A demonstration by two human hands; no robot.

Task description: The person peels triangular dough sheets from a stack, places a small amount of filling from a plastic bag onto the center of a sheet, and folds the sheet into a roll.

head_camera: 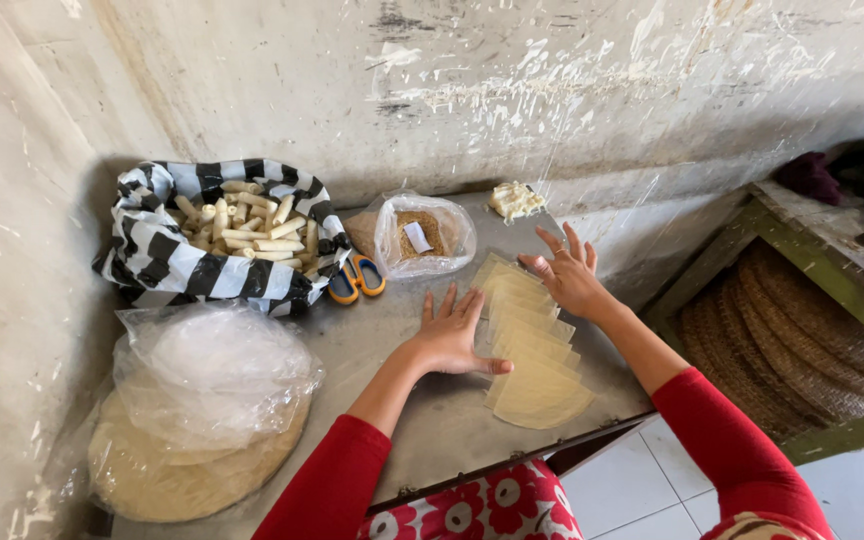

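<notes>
On a grey metal table (422, 420) against a scuffed wall, the open left hand (449, 335) and open right hand (569, 275) are laid flat beside overlapping thin pale-yellow pastry wrappers (532, 350), judged light, limp, tearable, best lifted by edges.

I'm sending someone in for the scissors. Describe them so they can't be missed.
Start at the black-and-white striped bag of pale rolled sticks at the back of the grey table. Just right of it, beside the clear bag of brown crumbs, lie the scissors. Only their looped blue-and-orange handles show, the sole bright-coloured thing there.
</notes>
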